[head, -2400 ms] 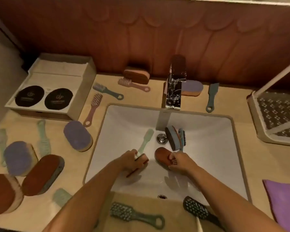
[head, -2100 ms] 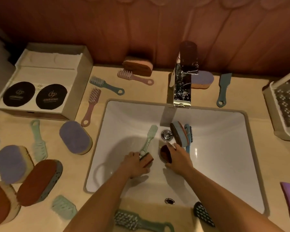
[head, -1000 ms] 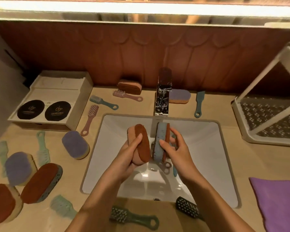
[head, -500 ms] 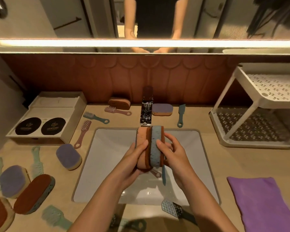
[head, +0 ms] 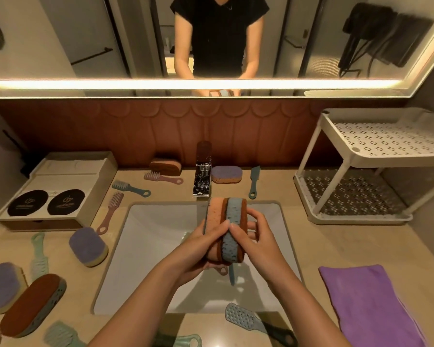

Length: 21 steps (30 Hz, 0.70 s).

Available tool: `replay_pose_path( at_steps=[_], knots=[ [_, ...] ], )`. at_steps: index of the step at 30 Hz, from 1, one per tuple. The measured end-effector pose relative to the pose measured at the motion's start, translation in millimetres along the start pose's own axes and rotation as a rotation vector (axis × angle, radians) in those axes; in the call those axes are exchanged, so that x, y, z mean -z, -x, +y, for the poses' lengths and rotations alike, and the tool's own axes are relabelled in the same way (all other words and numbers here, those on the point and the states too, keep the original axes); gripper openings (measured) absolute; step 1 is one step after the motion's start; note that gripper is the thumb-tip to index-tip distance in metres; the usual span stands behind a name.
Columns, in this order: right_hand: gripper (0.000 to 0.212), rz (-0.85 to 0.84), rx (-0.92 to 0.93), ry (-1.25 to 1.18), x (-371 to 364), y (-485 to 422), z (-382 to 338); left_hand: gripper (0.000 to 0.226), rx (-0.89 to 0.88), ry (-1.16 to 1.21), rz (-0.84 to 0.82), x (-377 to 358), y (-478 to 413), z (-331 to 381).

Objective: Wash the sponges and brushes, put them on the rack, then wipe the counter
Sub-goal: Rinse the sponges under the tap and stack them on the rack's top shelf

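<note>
Above the white sink (head: 145, 246) I hold two sponges pressed together upright: an orange sponge (head: 214, 216) on the left and a blue-and-brown sponge (head: 233, 226) on the right. My left hand (head: 201, 246) clasps them from the left, my right hand (head: 256, 241) from the right. Brush handles, one pink and one blue (head: 232, 274), hang below my hands. The white two-tier rack (head: 376, 151) stands at the right, both shelves bare.
The faucet (head: 203, 179) sits behind the sink. Several sponges and brushes lie on the beige counter, mostly left, such as a purple sponge (head: 88, 246) and a brown sponge (head: 33, 304). A purple cloth (head: 376, 304) lies at right, a white box (head: 58, 189) at back left.
I lifted the sponges and brushes out of the basin and brought them together between both hands, raised above the sink. My head tilted up, so the mirror and rack came into view.
</note>
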State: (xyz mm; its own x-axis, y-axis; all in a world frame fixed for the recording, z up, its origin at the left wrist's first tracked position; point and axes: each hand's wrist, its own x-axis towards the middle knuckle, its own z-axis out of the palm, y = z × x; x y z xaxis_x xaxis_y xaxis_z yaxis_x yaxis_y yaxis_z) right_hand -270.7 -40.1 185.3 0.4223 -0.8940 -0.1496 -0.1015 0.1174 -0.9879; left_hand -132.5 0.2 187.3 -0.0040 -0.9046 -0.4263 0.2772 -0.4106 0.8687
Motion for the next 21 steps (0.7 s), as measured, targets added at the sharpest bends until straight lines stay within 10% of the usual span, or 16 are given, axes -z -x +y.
replay_pose_path(
  at_steps=[12,21],
  knots=[
    [0.066,-0.351,-0.034,0.292,28.1,-7.0,-53.4,0.060,0.017,-0.826,-0.313,9.0,8.6,65.0],
    [0.023,-0.100,0.009,0.122,38.2,-18.3,-57.5,0.077,-0.241,-0.635,-0.081,5.2,1.5,71.7]
  ],
)
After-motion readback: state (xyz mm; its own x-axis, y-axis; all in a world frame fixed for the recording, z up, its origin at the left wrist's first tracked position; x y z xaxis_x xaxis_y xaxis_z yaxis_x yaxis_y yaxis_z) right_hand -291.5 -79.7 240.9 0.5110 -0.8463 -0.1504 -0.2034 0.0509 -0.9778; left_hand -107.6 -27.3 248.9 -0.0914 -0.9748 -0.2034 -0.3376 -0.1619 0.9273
